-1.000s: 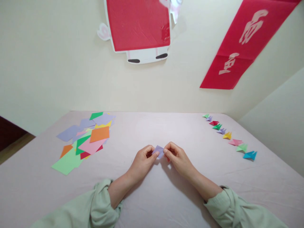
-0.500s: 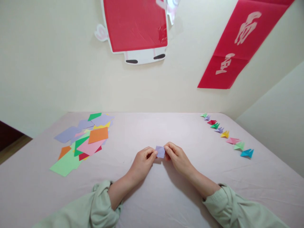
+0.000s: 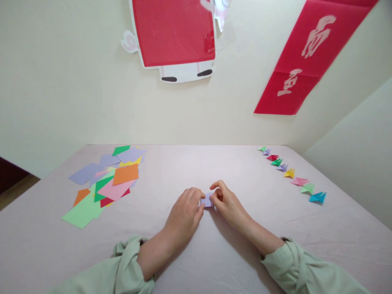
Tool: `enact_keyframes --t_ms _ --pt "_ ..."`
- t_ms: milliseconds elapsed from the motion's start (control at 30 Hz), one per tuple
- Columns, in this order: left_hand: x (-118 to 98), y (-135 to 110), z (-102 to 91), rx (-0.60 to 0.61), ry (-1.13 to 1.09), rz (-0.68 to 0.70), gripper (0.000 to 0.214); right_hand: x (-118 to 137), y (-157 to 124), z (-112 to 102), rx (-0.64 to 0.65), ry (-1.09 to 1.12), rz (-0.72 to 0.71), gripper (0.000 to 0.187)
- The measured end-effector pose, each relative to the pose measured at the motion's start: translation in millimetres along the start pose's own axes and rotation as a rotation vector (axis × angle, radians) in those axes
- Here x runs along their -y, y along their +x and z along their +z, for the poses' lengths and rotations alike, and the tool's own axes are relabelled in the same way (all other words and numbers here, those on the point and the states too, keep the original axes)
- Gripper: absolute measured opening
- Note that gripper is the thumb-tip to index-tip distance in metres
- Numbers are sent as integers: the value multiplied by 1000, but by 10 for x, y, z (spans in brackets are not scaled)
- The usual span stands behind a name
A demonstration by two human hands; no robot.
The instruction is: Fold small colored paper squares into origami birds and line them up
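A small piece of light purple paper [image 3: 207,200] lies between my two hands, low over the pale pink cloth at the middle of the table. On its left edge my left hand [image 3: 187,206] is closed, the thumb at the near side and the fingers at the far side. My right hand [image 3: 227,203] touches the paper's right part with its thumb, while the index finger is bent and raised clear of the sheet. Whether the paper is folded in layers is too small to tell.
Loose coloured paper sheets [image 3: 114,181] are heaped at the left of the table. Along the right side runs a slanting row of several small folded paper figures [image 3: 299,181]. Behind the table stands a wall with a red banner [image 3: 294,77] and a red-and-white cutout [image 3: 177,36].
The purple paper has been lowered and turned flatter. My left hand has rolled over so its back faces up, and my right index finger has lifted off the paper.
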State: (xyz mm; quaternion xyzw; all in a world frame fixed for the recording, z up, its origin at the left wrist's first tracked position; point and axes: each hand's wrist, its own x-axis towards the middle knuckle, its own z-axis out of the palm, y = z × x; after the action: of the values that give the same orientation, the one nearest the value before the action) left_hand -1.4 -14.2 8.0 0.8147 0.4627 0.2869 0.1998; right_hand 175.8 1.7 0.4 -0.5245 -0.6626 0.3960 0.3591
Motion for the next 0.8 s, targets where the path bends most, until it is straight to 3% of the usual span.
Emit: enact_keyframes --t_ms 100,167,267,467,800 --pt "-3 -7 34 171 47 84 15 -11 -4 -17 19 -190 -20 14" --pt "5 -8 55 204 59 80 16 -13 0 -48 23 -292 -14 14" --pt "19 -5 61 202 65 66 15 -18 12 -137 47 -329 -12 15" --pt "59 17 39 175 6 41 11 -10 1 -309 238 -353 -118 25" --pt "81 25 39 147 -33 31 11 19 -11 -296 267 -419 -143 25"
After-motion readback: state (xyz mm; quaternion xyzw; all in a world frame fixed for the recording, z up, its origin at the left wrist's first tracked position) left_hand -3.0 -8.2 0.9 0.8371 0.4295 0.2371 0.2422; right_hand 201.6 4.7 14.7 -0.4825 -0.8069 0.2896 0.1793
